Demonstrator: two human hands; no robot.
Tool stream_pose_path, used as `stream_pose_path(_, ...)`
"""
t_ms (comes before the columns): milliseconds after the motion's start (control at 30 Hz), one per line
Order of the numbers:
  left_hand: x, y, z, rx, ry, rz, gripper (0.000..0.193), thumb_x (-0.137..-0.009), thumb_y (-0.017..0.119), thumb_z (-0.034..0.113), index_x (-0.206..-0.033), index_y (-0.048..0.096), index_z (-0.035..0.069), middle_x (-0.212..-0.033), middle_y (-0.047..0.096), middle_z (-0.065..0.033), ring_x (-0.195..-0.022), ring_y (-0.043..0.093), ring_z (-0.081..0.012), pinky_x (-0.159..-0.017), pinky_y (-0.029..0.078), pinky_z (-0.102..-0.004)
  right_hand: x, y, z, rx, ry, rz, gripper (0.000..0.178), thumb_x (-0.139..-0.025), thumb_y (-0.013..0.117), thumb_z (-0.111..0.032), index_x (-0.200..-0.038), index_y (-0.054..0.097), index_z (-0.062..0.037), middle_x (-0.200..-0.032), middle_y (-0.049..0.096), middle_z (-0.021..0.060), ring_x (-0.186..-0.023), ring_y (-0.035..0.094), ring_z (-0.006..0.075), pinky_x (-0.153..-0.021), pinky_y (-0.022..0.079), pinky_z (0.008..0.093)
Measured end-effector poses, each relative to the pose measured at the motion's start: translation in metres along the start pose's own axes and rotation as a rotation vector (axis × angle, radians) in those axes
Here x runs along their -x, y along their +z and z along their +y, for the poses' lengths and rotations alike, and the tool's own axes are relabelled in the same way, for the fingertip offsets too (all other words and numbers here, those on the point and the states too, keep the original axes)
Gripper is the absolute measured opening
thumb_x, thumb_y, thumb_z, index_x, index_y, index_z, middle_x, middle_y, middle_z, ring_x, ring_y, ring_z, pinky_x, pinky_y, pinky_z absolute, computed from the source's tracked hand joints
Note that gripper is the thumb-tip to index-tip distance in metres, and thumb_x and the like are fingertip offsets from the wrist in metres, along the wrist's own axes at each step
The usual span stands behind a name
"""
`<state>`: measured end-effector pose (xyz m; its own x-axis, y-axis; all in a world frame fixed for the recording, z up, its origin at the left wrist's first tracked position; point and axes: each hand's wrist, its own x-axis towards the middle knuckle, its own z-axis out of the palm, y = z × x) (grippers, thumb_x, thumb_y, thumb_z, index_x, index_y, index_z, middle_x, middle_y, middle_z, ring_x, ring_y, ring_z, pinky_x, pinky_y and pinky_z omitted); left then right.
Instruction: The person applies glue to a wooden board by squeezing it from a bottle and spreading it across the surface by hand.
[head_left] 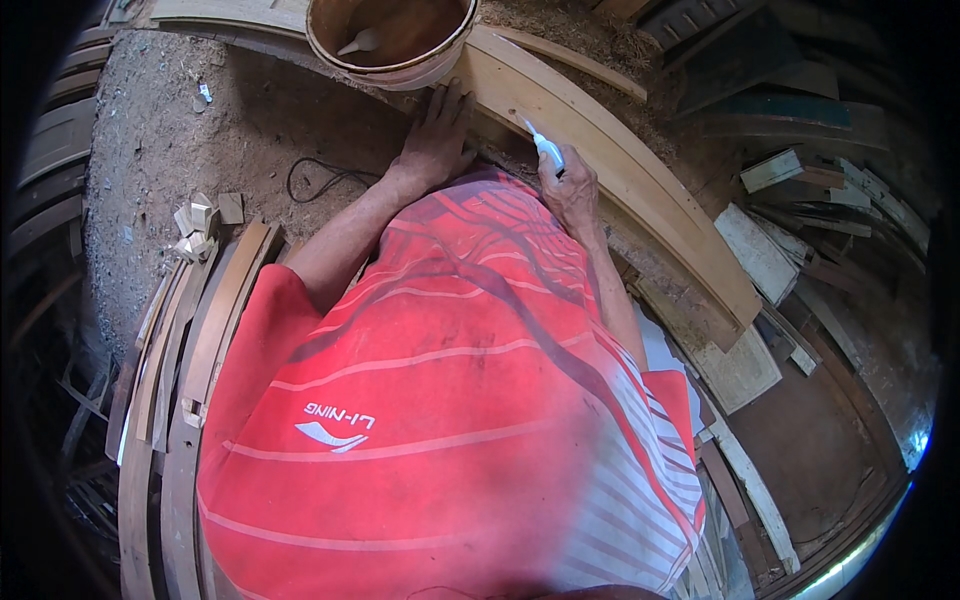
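Observation:
My right hand (572, 195) is closed around a small white-and-blue squeeze bottle (549, 152) with a long thin nozzle. The nozzle tip points up and left over a pale wooden board (610, 165), close to a small dark spot in its surface; whether it touches the wood I cannot tell. My left hand (438, 138) lies with fingers stretched out at the board's near edge, just below a round bucket (395, 77). Nothing shows in that hand. Inside the bucket rests a pale, rounded object with a narrow end, its kind unclear.
Long wooden strips (215, 320) stand stacked at my left, with small wood offcuts (197, 222) at their far end. A thin black cord (318, 170) curls on the dirt floor (260, 110). Scrap boards (755, 250) and more lumber pile up on the right.

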<state>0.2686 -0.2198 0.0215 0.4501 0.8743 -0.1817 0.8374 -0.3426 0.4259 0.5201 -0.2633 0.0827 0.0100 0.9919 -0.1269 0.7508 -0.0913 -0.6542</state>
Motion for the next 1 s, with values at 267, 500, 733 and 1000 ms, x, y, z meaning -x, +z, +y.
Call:
stream_pose_path(267,0.0,0.003,-0.003,0.015,-0.003,0.007,0.098,-0.085,0.079,0.035,-0.164,0.03,0.005,-0.173,0.016,-0.0243,-0.16,0.019,-0.0433,-0.125,0.029,-0.0611,-0.001,-0.001,-0.005,-0.001,0.001,-0.01,0.023,-0.099,0.066,-0.017,-0.117,0.068,-0.0032,-0.095,0.071,0.0255,-0.083,0.07,0.0447,-0.071,0.053,0.0504)
stream_pose_path(500,-0.001,-0.003,-0.003,0.017,-0.012,-0.057,0.095,-0.088,0.077,0.039,-0.163,0.03,0.003,-0.17,0.019,-0.0275,-0.158,0.018,-0.0468,-0.128,0.025,-0.0574,-0.001,0.003,-0.005,-0.023,0.0,0.006,0.025,-0.1,0.066,-0.019,-0.121,0.069,-0.006,-0.096,0.071,0.025,-0.083,0.07,0.0443,-0.072,0.054,0.0515)
stream_pose_path(733,0.002,0.02,-0.035,0.195,-0.024,0.026,0.082,-0.096,0.071,0.042,-0.161,0.038,0.003,-0.165,0.039,-0.0247,-0.156,0.031,-0.0413,-0.126,0.031,-0.0493,0.001,0.006,0.007,-0.098,0.111,-0.06,0.026,-0.101,0.065,-0.028,-0.111,0.069,-0.0042,-0.09,0.068,0.0208,-0.076,0.066,0.0351,-0.068,0.051,0.0454)
stream_pose_path(1000,0.06,-0.004,-0.097,0.768,-0.47,0.179,0.062,-0.108,0.051,0.047,-0.146,0.056,-0.002,-0.148,0.058,-0.0188,-0.134,0.056,-0.0288,-0.115,0.043,-0.0453,0.025,0.003,0.036,-0.391,0.288,0.219,0.027,-0.096,0.065,-0.019,-0.118,0.063,-0.0032,-0.096,0.069,0.021,-0.087,0.07,0.0353,-0.079,0.055,0.0452)
